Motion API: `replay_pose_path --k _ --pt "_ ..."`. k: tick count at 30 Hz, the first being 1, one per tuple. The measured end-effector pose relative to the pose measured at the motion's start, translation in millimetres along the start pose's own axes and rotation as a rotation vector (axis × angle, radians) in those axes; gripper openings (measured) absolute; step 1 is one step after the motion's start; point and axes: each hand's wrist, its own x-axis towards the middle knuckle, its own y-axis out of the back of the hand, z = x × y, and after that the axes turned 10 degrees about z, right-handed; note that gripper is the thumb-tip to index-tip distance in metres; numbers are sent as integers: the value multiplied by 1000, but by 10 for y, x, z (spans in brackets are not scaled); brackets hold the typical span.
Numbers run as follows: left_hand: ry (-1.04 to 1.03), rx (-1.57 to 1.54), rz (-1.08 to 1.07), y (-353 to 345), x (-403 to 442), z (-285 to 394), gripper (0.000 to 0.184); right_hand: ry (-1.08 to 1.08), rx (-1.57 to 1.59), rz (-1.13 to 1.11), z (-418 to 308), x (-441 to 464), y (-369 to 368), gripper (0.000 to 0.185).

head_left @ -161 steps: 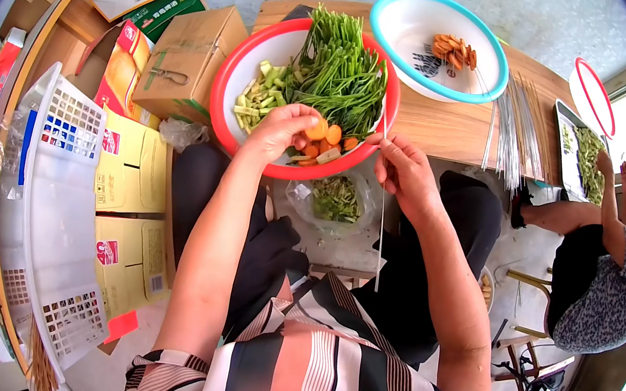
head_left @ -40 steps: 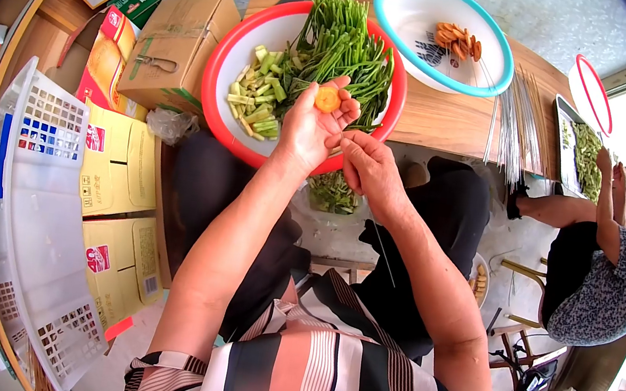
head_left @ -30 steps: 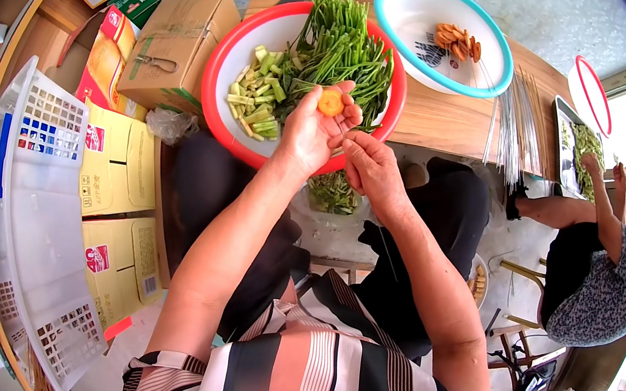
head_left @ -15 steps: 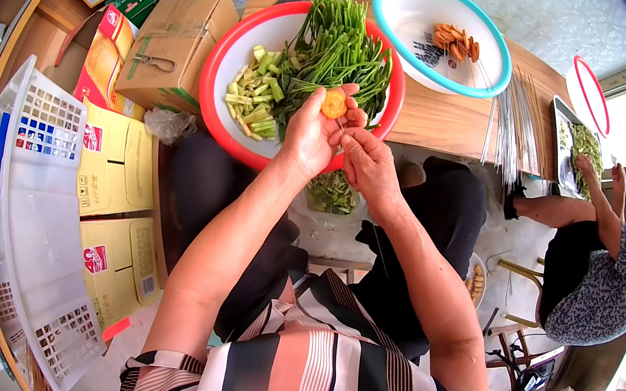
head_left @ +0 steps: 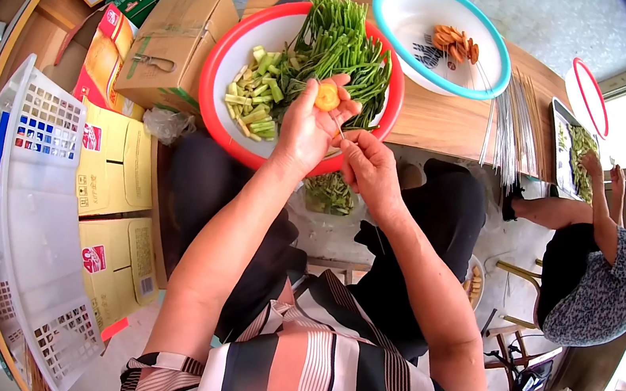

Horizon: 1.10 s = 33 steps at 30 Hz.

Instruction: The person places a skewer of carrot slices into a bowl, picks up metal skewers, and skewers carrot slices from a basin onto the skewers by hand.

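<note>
My left hand (head_left: 303,132) holds a round orange slice (head_left: 328,97) between thumb and fingers, above the near side of a red-rimmed basin (head_left: 213,93). My right hand (head_left: 369,167) is closed in a pinch on a thin metal skewer (head_left: 338,128), which runs toward the slice. Whether its tip is inside the slice is hidden by my left fingers. Long green stems with leaves (head_left: 343,40) fill the basin's right side. Cut pale-green stem pieces (head_left: 259,96) lie at its left.
A blue-rimmed basin (head_left: 390,16) holds brown slices (head_left: 456,44). Metal skewers (head_left: 508,127) lie over the table edge (head_left: 434,129). Cardboard boxes (head_left: 175,40) and a white plastic crate (head_left: 35,180) stand left. At right, another person's hands (head_left: 604,172) work near a tray (head_left: 564,143).
My left hand and the orange slice have shifted slightly left and away from me. My right hand keeps its pinch on the skewer. The other person's hand has lifted slightly from the tray.
</note>
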Motion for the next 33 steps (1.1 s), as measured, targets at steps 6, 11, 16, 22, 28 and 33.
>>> replay_pose_path --k 6,11,16,22,28,33 --pt "103 203 -38 -144 -73 -56 53 -10 75 61 -34 82 84 17" --pt "-120 774 168 160 159 127 32 -49 143 209 -199 80 292 18" --pt "-447 1687 83 305 133 52 23 -32 178 194 -202 26 439 16" --pt "-375 1827 196 242 106 -97 18 -49 146 189 -200 -20 483 17" --pt "-25 613 229 169 131 140 17 -63 97 129 -206 -65 464 20" --pt "40 138 218 55 105 233 17 -91 60 19 -184 -129 334 20"
